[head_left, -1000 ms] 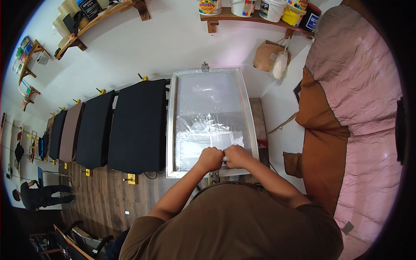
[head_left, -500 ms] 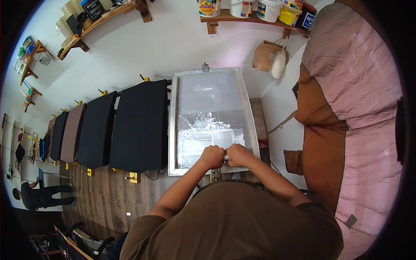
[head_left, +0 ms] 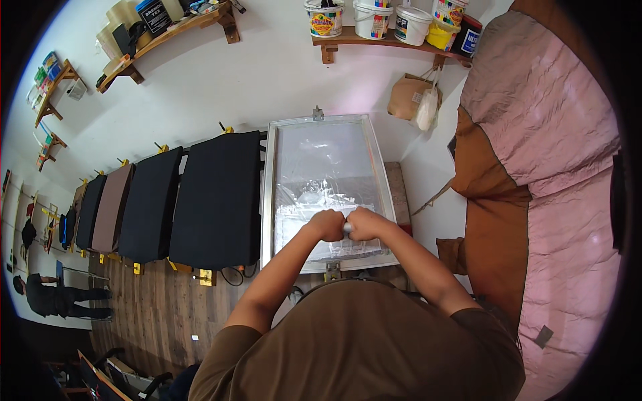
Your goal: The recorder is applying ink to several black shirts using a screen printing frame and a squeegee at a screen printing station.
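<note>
The left fingers (head_left: 332,224) and right fingers (head_left: 362,224), with the bar (head_left: 348,228) between them, have travelled forward over the film (head_left: 321,147), away from the body. The near edge of the frame (head_left: 269,194) now lies farther behind the fingers, and its far edge is closer ahead of them. Glare that lay mostly ahead of the fingers now also shows beside and behind them. The forearms (head_left: 277,267) reach farther forward. Behind the fingers, the clamp (head_left: 332,270) shows more fully. Far beyond them, the buckets (head_left: 371,21) sit lower in view, less cropped.
</note>
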The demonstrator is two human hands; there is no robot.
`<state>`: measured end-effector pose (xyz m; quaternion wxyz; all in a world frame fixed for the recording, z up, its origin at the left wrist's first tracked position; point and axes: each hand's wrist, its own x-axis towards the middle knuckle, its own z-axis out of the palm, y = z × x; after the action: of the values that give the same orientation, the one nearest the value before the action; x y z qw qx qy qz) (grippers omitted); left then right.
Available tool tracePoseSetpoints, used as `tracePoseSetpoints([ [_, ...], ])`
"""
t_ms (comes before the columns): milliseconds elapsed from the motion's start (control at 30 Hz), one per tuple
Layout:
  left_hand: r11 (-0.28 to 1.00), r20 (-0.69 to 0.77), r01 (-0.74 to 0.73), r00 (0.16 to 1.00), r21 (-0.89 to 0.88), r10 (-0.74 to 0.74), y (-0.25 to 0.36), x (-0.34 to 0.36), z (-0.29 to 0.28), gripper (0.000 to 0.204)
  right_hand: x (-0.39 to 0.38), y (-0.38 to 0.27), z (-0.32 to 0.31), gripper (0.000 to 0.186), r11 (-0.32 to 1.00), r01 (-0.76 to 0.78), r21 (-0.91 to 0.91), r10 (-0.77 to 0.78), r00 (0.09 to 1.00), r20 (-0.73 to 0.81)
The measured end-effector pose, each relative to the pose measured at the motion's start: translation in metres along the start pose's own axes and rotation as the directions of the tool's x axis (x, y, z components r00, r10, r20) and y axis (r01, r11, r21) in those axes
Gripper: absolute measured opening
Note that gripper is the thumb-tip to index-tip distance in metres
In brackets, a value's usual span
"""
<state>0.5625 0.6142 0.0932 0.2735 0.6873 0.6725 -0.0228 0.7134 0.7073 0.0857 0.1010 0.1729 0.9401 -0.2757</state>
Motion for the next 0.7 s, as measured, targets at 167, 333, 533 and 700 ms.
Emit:
tracePoseSetpoints([
  [167,0.997,-0.216,0.031,0.976,0.065,-0.016,-0.018,0.019,0.006,0.017,0.02,0.011,-0.005,0.016,0.999,-0.021,-0.047,0.01,0.975,-0.22],
  [333,0.994,-0.385,0.027,0.923,0.103,0.015,-0.014,0.015,0.046,0.01,0.016,0.026,0.039,0.018,0.999,0.013,-0.048,-0.027,0.951,-0.308],
  [533,0.985,-0.554,-0.08,0.818,0.154,0.154,0.007,-0.021,0.094,0.008,-0.024,0.01,0.083,0.032,0.993,0.072,-0.096,-0.104,0.914,-0.391],
  [700,0.998,-0.346,-0.033,0.937,0.057,0.051,0.015,-0.031,0.062,0.01,-0.033,-0.007,0.042,0.019,0.999,0.023,-0.039,-0.027,0.992,-0.12],
])
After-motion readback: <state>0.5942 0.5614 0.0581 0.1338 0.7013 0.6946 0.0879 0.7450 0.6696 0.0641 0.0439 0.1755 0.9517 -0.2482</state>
